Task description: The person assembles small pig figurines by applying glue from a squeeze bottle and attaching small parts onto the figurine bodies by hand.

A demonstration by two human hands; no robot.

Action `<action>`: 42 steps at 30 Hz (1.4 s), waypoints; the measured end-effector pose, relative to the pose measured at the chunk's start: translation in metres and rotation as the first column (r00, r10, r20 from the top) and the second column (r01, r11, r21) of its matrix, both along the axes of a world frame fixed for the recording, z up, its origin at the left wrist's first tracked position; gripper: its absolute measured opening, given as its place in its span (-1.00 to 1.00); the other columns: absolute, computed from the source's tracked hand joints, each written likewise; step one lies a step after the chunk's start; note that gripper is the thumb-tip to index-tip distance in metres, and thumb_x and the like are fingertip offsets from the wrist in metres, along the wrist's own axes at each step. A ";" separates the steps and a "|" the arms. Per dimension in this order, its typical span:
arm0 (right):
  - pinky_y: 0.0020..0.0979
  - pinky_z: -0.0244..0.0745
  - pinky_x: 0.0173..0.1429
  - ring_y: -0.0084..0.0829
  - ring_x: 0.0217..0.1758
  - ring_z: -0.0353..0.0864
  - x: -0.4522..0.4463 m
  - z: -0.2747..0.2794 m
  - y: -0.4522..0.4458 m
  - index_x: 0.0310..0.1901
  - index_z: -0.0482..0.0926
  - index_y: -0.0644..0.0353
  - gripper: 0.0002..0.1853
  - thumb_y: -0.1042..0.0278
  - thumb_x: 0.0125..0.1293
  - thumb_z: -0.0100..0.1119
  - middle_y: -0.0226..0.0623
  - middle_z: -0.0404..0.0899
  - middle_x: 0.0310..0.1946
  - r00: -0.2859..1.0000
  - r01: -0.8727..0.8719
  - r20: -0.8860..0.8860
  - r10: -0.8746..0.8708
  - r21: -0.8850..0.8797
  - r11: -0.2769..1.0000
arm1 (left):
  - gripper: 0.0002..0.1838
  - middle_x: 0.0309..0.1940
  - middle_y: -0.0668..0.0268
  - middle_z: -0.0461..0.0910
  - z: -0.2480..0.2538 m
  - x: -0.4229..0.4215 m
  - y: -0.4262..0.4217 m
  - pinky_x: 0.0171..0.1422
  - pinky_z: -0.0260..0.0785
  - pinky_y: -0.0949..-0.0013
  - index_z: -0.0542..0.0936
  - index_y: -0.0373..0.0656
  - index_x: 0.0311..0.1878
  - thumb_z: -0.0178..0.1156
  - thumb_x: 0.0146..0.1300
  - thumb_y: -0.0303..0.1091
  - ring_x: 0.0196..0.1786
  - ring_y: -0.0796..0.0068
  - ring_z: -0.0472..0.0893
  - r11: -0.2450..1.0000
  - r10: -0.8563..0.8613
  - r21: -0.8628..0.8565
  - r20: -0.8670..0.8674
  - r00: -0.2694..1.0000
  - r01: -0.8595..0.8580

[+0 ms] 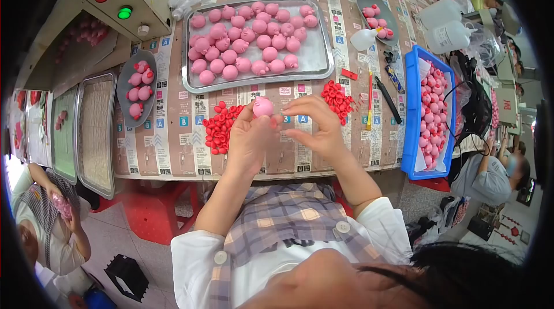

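Observation:
In the head view, my left hand (249,140) pinches a small round pink figure (263,106) between its fingertips, just above the table. My right hand (319,126) is close beside it, thumb and fingers curved and apart, with nothing visible between them. Below my left hand lies a pile of small red rubbery pieces (216,135). Another heap of smaller red parts (338,101) is just beyond my right hand. A metal tray (314,69) behind both hands holds many similar pink figures (229,57).
Left stands a grey oval dish (124,114) of figures near a machine with a green light (124,13). Right are a yellow-handled brush (370,98), a black tool (388,100), a white squeeze bottle (363,39) and a blue crate (410,118). Other people (490,173) sit nearby.

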State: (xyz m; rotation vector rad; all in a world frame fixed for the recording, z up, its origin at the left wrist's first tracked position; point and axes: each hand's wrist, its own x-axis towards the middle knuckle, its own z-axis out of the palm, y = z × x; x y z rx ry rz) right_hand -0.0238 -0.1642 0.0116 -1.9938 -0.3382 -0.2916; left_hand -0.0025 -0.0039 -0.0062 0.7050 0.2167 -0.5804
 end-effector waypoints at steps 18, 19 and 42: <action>-0.39 0.32 -0.28 -0.35 -0.41 0.46 0.007 0.013 0.002 -0.35 0.49 0.15 -0.78 0.43 -0.11 0.23 -0.37 0.48 -0.51 0.998 0.058 0.044 -0.052 -0.163 0.985 | -0.63 -0.22 0.27 0.51 0.001 -0.004 0.010 -0.11 0.37 0.52 0.35 -0.27 -0.03 0.13 0.05 -0.54 -0.18 0.52 0.52 0.899 -0.136 0.436 0.354 0.925 -0.035; -0.40 0.32 -0.30 -0.35 -0.42 0.48 0.007 0.011 0.001 -0.34 0.49 0.15 -0.78 0.44 -0.11 0.23 -0.37 0.49 -0.51 0.996 0.056 0.085 -0.038 -0.215 0.975 | -0.59 -0.24 0.26 0.51 -0.003 -0.003 0.013 -0.11 0.37 0.54 0.34 -0.29 -0.01 0.16 0.02 -0.54 -0.19 0.54 0.52 0.857 -0.192 0.514 0.401 0.896 -0.047; -0.46 0.42 -0.08 -0.44 -0.22 0.54 -0.015 -0.029 0.031 -0.21 0.50 0.28 -0.82 0.46 0.12 0.10 -0.24 0.54 -0.26 0.861 0.361 -0.509 0.019 0.635 0.683 | -0.67 -0.52 0.28 0.52 0.008 0.001 0.010 -0.39 0.39 0.51 0.46 -0.25 -0.27 0.30 -0.16 -0.46 -0.49 0.52 0.54 0.300 -0.573 0.806 0.580 0.579 -0.510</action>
